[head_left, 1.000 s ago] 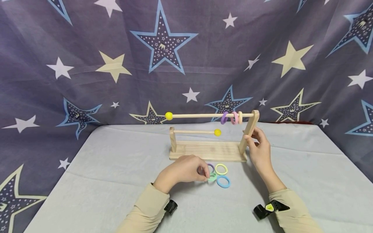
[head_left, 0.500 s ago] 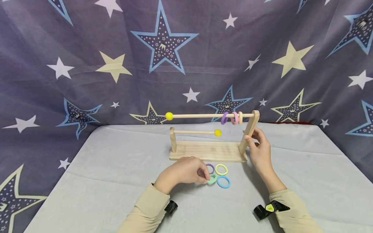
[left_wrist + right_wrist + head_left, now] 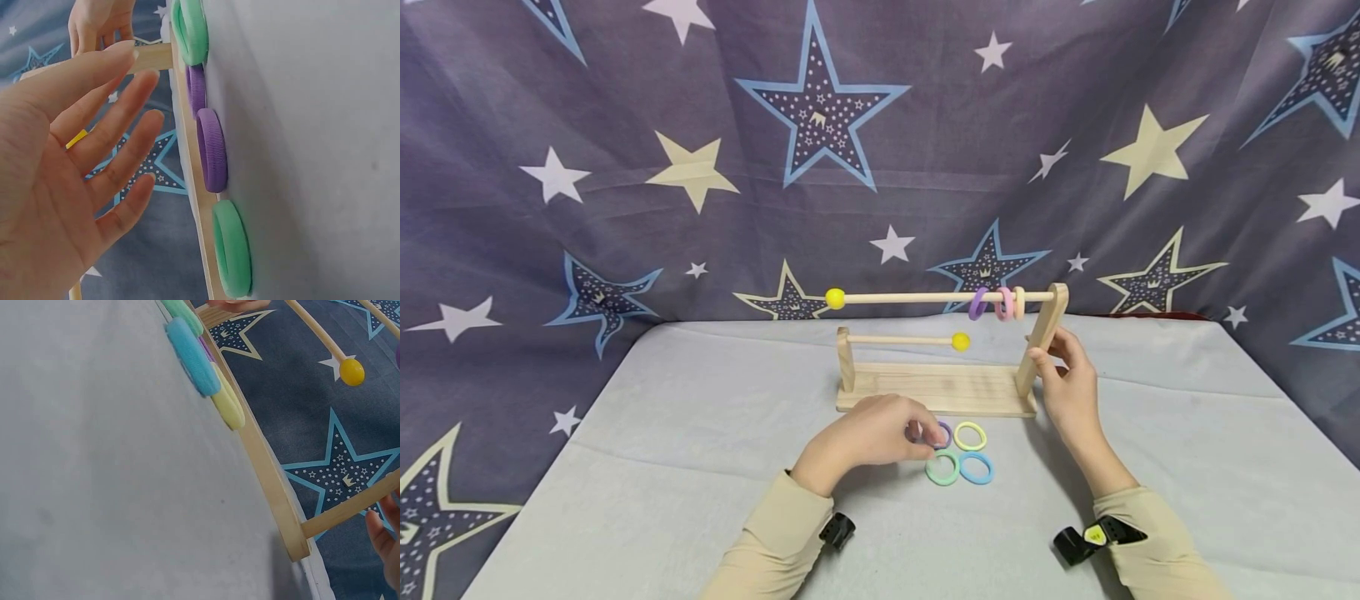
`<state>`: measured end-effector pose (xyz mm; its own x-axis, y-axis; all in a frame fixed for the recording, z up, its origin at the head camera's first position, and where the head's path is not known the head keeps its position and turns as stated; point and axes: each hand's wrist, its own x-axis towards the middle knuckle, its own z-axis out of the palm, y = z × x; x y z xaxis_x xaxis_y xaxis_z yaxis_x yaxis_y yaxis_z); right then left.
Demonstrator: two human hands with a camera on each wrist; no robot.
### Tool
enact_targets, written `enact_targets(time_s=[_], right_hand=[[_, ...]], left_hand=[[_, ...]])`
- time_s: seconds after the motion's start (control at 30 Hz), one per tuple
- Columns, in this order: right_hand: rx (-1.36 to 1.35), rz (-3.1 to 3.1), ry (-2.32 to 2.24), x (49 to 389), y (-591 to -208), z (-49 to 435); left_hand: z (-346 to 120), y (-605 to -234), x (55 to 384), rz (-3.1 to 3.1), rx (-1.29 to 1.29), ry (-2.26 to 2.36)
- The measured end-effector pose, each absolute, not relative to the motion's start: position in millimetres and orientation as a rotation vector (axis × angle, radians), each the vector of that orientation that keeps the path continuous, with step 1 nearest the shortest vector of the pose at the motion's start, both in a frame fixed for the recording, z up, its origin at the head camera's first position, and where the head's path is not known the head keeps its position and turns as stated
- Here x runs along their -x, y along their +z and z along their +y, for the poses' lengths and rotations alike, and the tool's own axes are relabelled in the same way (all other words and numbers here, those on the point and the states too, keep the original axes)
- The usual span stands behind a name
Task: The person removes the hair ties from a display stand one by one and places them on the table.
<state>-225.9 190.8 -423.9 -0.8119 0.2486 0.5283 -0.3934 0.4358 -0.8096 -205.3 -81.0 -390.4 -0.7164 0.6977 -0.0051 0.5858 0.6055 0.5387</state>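
In the head view, my left hand (image 3: 880, 429) hovers over loose rings in front of a wooden ring stand (image 3: 940, 389). The left wrist view shows its fingers extended and apart, holding nothing. Close by are purple rings (image 3: 214, 150) and green rings (image 3: 232, 250), partly covered by the hand in the head view. Beside them lie a blue ring (image 3: 194, 356) and a yellow ring (image 3: 228, 403). My right hand (image 3: 1069, 387) grips the stand's taller right upright (image 3: 1042, 337) between thumb and fingers. On its upper rod hang a purple ring, a pink ring and a peach ring (image 3: 1018, 304).
The upper rod (image 3: 910, 298) points left and ends in a yellow ball (image 3: 835, 298). A shorter rod (image 3: 898, 340) runs right from the low left upright, bare up to its yellow ball (image 3: 960, 342). A star-printed cloth (image 3: 925, 167) hangs behind the table (image 3: 700, 467).
The left fingers have let go of a green ring, which now lies flat beside the blue one. They have shifted slightly up toward the purple ring. My right hand stays on the upright.
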Motion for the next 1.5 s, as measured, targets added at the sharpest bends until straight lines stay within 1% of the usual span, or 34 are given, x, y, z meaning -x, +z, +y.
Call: enact_targets(time_s=[0.33, 1.0, 1.27, 1.5], right_hand=[[-0.126, -2.096, 1.404, 226, -425, 192], [-0.124, -2.097, 1.413, 226, -423, 193], [-0.129, -2.090, 1.408, 226, -422, 193], [-0.125, -2.081, 1.407, 227, -422, 192]], left_hand=[[-77, -388, 206, 2.710, -1.123, 0.833], [-70, -380, 205, 2.981, -1.113, 1.073], [-66, -376, 202, 3.022, -1.049, 1.183], [-61, -373, 199, 3.048, -0.908, 1.326]])
